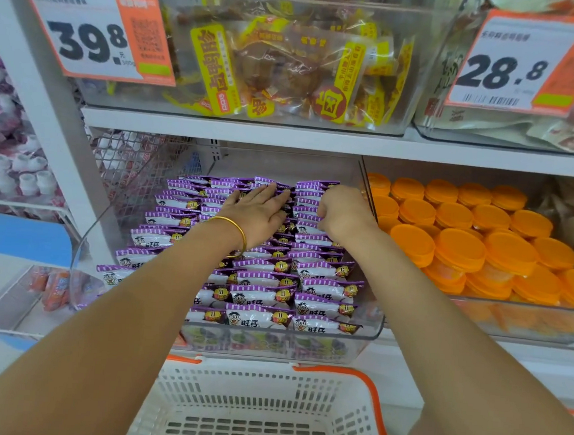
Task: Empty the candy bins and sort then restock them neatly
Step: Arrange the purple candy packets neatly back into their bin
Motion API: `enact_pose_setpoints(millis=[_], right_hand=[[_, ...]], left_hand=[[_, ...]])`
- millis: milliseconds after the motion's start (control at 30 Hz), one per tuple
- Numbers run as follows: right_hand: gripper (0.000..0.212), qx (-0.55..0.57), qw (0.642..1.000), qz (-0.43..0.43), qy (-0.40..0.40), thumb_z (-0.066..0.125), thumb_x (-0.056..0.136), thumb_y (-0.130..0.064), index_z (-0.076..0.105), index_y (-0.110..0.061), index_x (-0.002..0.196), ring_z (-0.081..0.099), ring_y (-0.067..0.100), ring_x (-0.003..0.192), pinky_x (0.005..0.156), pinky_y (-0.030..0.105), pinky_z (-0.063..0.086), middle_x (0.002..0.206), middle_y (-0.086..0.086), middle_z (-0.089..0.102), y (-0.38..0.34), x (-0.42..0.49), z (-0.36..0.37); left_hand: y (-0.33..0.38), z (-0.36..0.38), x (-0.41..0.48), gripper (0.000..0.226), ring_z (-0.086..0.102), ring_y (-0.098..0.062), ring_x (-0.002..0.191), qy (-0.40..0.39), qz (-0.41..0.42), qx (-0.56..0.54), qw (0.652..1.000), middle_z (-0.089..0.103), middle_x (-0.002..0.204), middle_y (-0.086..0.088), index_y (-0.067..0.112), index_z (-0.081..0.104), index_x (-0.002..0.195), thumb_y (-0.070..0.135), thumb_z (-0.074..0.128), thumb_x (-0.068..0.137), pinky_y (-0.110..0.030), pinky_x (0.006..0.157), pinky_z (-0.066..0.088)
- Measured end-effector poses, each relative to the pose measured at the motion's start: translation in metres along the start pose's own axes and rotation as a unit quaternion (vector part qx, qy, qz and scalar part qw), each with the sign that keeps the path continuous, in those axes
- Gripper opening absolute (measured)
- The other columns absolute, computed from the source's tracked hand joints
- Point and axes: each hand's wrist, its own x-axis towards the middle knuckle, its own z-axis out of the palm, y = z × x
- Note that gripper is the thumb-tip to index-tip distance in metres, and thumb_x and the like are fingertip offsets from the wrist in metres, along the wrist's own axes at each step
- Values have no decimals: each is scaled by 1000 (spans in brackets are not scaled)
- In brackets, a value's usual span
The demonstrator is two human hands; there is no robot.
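Purple candy packets (259, 284) fill the clear bin (373, 328) at centre in overlapping rows, where my left hand (258, 211) lies flat at their 12 o'clock end, likely steadying them, while my right hand (342, 211) at 1 o'clock curls round packets, seemingly straightening that row.

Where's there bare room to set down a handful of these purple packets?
The white basket below has a bare floor. The purple packets fill their clear bin in tight rows; the orange lids beside it are crowded.
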Motion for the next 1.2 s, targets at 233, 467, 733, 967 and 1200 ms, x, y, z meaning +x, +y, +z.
enact_pose_setpoints(millis=[233, 467, 733, 967, 1200], right_hand=[[21, -19, 998, -41, 43, 62, 86, -1, 71, -6, 104, 65, 28, 95, 84, 37, 55, 104, 13, 68, -1, -10, -12], [12, -35, 996, -57, 59, 61, 87, -7, 72, -11, 88, 65, 27, 86, 71, 34, 54, 92, 8, 69, 9, -19, -14], [11, -125, 989, -56, 51, 62, 88, -11, 70, -17, 84, 60, 20, 77, 56, 27, 39, 82, 0, 64, 6, -16, -11], [14, -146, 986, -55, 57, 59, 92, -13, 71, -20, 93, 51, 17, 73, 55, 26, 36, 93, -1, 66, 4, -16, -10], [15, -142, 988, -46, 44, 59, 90, -9, 70, -18, 96, 58, 20, 81, 60, 28, 42, 90, 1, 63, 3, -14, -9]], left_hand=[[13, -1, -1, 22, 27, -26, 141, 169, 99, -110, 974, 37, 149, -9, 15, 66, 109, 24, 61, 90, -47, 113, 24], [15, 18, 4, 15, 33, -28, 136, 171, 63, -132, 974, 40, 147, -11, 12, 73, 96, 21, 68, 85, -41, 111, 29], [19, 17, 4, 8, 35, -29, 135, 179, 32, -174, 968, 44, 143, -10, 13, 74, 88, 17, 70, 83, -37, 110, 29], [19, 16, 0, 11, 30, -27, 138, 173, 16, -215, 961, 41, 146, -9, 13, 74, 91, 19, 70, 84, -34, 111, 23], [23, 15, 1, 17, 27, -29, 137, 166, 0, -176, 970, 37, 149, -3, 15, 72, 92, 29, 71, 83, -33, 110, 21]])
